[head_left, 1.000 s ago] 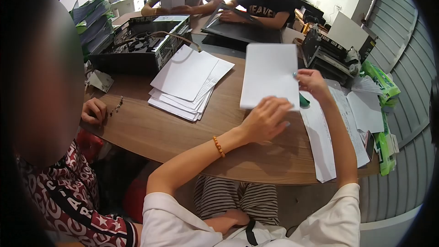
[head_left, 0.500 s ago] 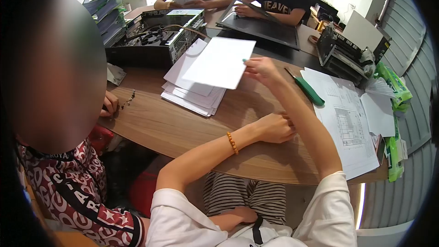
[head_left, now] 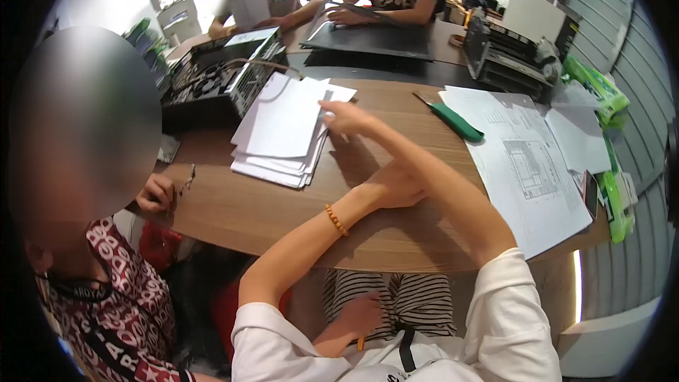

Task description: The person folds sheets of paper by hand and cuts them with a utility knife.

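My right hand (head_left: 345, 117) reaches across to a stack of white paper (head_left: 272, 166), its fingertips closed on the right edge of the top white sheet (head_left: 286, 117). That sheet lies over the uneven pile, tilted slightly against the papers below. My left hand (head_left: 393, 185), with a beaded bracelet (head_left: 336, 220) at the wrist, rests curled on the wooden table (head_left: 283, 212). My right forearm passes over it and hides part of its fingers. To the right lies a green-handled pointed tool (head_left: 458, 124), partly on printed drawings (head_left: 523, 163).
An opened computer case (head_left: 219, 74) stands behind the stack. At left, a neighbour's hand (head_left: 156, 193) rests beside small screws (head_left: 188, 179). Two people sit opposite, near a dark flat panel (head_left: 371, 41). Another hand (head_left: 362, 313), owner unclear, lies over the striped trousers.
My right hand has moved left and lowered the sheet from the air onto the stack. My left hand stays on the table. The view has shifted.
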Demonstrator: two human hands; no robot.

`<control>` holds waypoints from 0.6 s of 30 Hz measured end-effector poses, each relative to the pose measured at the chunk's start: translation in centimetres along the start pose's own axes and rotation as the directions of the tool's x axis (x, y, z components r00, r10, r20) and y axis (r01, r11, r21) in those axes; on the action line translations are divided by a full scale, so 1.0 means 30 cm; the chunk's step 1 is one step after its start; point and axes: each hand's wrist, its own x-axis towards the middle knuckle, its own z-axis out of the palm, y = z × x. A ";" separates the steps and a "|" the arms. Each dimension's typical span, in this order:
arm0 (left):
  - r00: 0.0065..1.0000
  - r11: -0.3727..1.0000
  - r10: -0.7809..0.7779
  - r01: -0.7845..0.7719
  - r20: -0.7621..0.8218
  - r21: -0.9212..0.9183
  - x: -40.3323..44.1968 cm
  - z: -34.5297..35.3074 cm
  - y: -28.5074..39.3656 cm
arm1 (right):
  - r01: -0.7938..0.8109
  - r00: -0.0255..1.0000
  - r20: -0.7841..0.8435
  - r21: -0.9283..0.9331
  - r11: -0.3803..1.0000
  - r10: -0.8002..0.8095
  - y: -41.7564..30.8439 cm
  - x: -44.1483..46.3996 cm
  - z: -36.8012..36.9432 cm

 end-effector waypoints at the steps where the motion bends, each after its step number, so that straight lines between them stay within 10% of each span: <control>1: 1.000 1.000 0.022 -0.022 0.016 -0.004 0.002 -0.003 0.001 | -0.071 0.997 0.033 -0.043 0.997 0.073 -0.036 -0.020 -0.006; 5: 0.999 1.000 -0.029 0.029 -0.016 -0.004 -0.019 -0.011 0.001 | 0.054 0.998 -0.021 -0.093 0.994 -0.056 -0.059 -0.146 -0.071; 7: 0.987 0.958 0.107 -0.071 -0.117 0.277 -0.029 -0.002 -0.015 | 0.187 0.973 -0.106 -0.158 0.969 -0.205 0.014 -0.256 -0.118; 18: 0.997 0.977 0.045 -0.032 -0.057 0.211 0.018 -0.032 0.015 | -0.279 0.952 -0.242 -0.441 0.853 0.186 0.100 -1.329 -0.452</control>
